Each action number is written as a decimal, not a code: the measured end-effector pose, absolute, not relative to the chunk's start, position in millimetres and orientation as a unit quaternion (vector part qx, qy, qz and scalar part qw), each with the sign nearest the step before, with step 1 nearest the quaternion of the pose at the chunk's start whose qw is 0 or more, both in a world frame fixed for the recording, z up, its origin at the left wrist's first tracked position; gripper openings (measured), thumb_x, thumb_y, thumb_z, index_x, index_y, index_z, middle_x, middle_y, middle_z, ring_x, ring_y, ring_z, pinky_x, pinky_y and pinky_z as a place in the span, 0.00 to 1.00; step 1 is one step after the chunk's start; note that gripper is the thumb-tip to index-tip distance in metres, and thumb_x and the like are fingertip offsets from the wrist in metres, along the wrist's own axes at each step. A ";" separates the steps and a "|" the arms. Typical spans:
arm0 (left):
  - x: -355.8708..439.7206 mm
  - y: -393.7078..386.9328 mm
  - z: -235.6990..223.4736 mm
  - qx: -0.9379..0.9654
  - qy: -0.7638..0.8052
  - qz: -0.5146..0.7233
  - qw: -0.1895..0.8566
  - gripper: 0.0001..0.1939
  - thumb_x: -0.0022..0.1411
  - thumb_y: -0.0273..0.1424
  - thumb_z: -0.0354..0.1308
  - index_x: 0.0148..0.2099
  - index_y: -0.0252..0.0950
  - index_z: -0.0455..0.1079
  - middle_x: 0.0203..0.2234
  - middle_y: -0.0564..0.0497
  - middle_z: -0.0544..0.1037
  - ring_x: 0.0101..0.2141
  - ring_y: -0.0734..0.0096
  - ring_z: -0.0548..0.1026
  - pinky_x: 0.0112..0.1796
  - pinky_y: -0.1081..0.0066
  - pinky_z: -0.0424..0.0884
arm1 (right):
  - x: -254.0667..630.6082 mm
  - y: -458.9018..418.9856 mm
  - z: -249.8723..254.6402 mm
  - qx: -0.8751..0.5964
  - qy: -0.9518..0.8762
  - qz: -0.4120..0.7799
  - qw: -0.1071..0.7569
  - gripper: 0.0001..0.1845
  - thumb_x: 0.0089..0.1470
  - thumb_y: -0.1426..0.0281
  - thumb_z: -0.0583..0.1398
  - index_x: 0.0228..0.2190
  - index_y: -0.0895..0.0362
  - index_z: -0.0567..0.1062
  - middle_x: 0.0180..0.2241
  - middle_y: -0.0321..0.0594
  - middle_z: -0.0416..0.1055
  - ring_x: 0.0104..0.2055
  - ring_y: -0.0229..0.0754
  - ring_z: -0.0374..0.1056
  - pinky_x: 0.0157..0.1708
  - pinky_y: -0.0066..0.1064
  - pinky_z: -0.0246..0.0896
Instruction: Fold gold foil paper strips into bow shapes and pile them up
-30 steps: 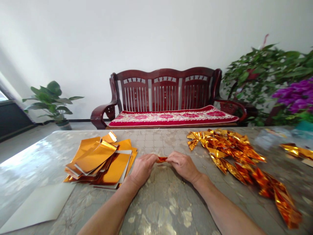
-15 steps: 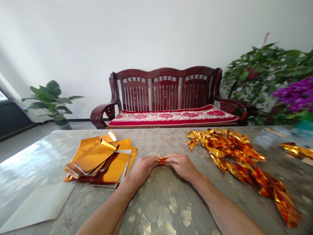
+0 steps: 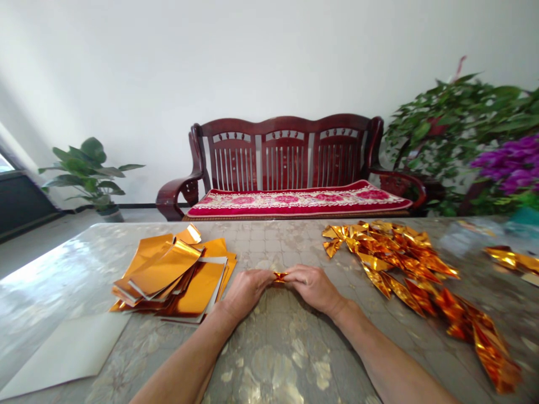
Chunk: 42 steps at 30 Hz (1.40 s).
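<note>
Barely shifted over the last second, the left hand [image 3: 249, 289] and the right hand [image 3: 314, 286] pinch a small gold foil piece [image 3: 280, 277] between them, inward of the tabletop [image 3: 263, 342]'s far edge, suggesting its shaping is still under way.

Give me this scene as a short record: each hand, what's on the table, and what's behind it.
Left hand: pinching one end of a small gold foil piece
Right hand: pinching its other end
Table, left: loose stack of gold paper, pale sheet
Table, right: heap of crumpled foil
Behind: wooden bench with red patterned cover
</note>
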<state>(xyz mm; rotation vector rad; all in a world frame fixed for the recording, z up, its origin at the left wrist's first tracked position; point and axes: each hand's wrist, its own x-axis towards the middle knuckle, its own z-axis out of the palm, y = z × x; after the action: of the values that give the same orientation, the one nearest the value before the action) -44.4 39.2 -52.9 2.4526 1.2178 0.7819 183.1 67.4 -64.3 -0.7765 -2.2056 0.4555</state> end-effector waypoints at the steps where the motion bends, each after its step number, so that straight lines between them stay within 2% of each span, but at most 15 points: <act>1: -44.5 39.3 -53.1 0.852 0.424 0.270 0.145 0.13 0.71 0.32 0.48 0.45 0.41 0.75 0.36 0.52 0.81 0.37 0.71 0.78 0.39 0.76 0.69 | 182.7 67.1 -64.2 -0.303 -0.859 0.176 0.373 0.13 0.58 0.76 0.59 0.36 0.49 0.82 0.38 0.36 0.80 0.39 0.38 0.76 0.41 0.28 0.70; 14: -44.4 40.7 -53.6 0.866 0.422 0.246 0.111 0.14 0.70 0.29 0.47 0.43 0.40 0.75 0.34 0.51 0.81 0.36 0.70 0.79 0.37 0.76 0.68 | 179.6 63.7 -62.2 -0.308 -0.862 0.145 0.377 0.15 0.57 0.78 0.58 0.36 0.51 0.82 0.38 0.37 0.81 0.40 0.38 0.76 0.42 0.28 0.71; 23: -43.4 37.4 -50.3 0.870 0.425 0.232 0.090 0.13 0.70 0.28 0.46 0.43 0.40 0.74 0.32 0.51 0.80 0.34 0.70 0.78 0.35 0.76 0.68 | 177.6 61.0 -59.0 -0.298 -0.872 0.133 0.365 0.14 0.59 0.76 0.58 0.38 0.50 0.82 0.38 0.36 0.81 0.39 0.38 0.76 0.42 0.28 0.70; 30: -39.3 34.3 -50.8 0.837 0.458 0.267 0.138 0.10 0.70 0.32 0.47 0.45 0.39 0.69 0.32 0.51 0.79 0.33 0.70 0.78 0.34 0.75 0.68 | 175.7 60.5 -60.0 -0.307 -0.862 0.154 0.374 0.13 0.60 0.74 0.58 0.38 0.50 0.82 0.38 0.36 0.81 0.40 0.39 0.76 0.43 0.29 0.71; 35: -34.0 34.8 -54.2 0.783 0.480 0.336 0.209 0.09 0.69 0.29 0.48 0.51 0.40 0.63 0.34 0.53 0.81 0.36 0.69 0.79 0.36 0.74 0.69 | 176.3 61.6 -62.9 -0.327 -0.847 0.155 0.389 0.16 0.59 0.77 0.57 0.39 0.50 0.82 0.39 0.36 0.81 0.40 0.39 0.77 0.43 0.29 0.71; 38: -31.8 37.5 -58.2 0.762 0.479 0.364 0.238 0.12 0.68 0.27 0.50 0.53 0.40 0.61 0.36 0.52 0.82 0.39 0.70 0.80 0.39 0.73 0.71 | 176.2 61.4 -63.0 -0.359 -0.842 0.159 0.371 0.18 0.58 0.78 0.56 0.43 0.48 0.80 0.40 0.35 0.81 0.41 0.40 0.77 0.43 0.30 0.71; 42: -30.8 40.2 -61.3 0.750 0.495 0.368 0.240 0.13 0.67 0.27 0.51 0.53 0.39 0.65 0.38 0.51 0.83 0.40 0.68 0.80 0.41 0.72 0.72 | 175.7 63.2 -65.7 -0.414 -0.822 0.168 0.354 0.26 0.57 0.78 0.57 0.55 0.48 0.72 0.41 0.35 0.80 0.42 0.43 0.77 0.44 0.32 0.72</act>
<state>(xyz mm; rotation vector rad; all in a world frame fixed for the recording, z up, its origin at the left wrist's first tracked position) -30.8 40.2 -61.3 2.0517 1.3531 1.0074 175.7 63.2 -65.7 -1.0700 -2.1252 0.4333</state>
